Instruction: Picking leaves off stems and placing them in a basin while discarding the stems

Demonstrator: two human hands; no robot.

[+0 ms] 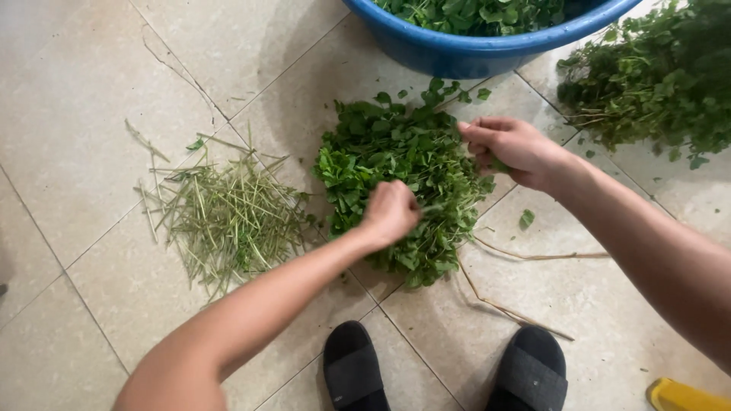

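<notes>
Head view, looking straight down at a tiled floor (91,68). Both hands are working in a pile of green leafy sprigs (396,190) lying on the floor just in front of the feet.

Left hand (390,213) is sitting on the near side of the pile, fingers curled under into a closed grip – it is pinching into the leaves, but I cannot tell exactly which sprig it is gripping. Right hand (510,148) is sitting at the far right edge of the pile, fingers closed around a small sprig (499,165), with a bit of green showing below the palm.

Around it:
- bare stripped stems (228,217) are lying in a loose heap to the left of the pile, apart from it
- blue plastic basin (472,49) is standing just beyond the pile, holding more greens
- uncut leafy bunch (659,76) is lying at upper right, beside the basin
- a couple of long thin stalks (533,256) are trailing out from under the pile to the right
- black slippers (354,369) at the bottom edge – yellow object (681,396) in the bottom right corner, too cropped to identify
</notes>
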